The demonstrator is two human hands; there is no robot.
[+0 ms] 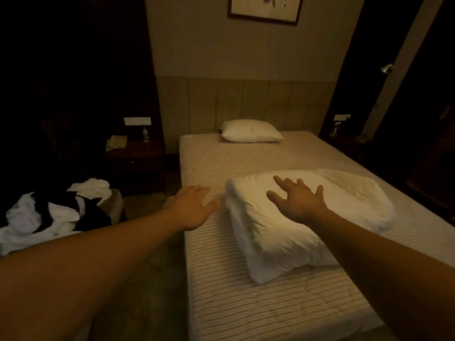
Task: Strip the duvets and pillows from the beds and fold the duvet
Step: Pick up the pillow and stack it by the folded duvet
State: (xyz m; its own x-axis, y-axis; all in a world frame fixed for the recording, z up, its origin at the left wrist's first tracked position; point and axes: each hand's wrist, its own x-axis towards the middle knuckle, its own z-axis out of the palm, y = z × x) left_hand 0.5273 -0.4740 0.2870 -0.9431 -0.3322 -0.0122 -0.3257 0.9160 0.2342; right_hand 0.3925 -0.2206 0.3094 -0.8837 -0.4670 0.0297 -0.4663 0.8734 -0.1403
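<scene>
A folded white duvet (327,217) lies on the striped bare mattress (246,311) of the bed in front of me. My right hand (298,201) hovers over the duvet's near left part, fingers spread and holding nothing. My left hand (192,207) reaches over the mattress's left edge, just left of the duvet, fingers straight and empty. A white pillow (251,134) rests at the head of the bed against the padded headboard (246,102).
A heap of white and dark linen (49,217) lies on a second bed at the left. A dark nightstand (135,161) with a phone and bottle stands between the beds. A narrow floor aisle (152,279) runs beside the mattress. Another nightstand (344,141) sits right.
</scene>
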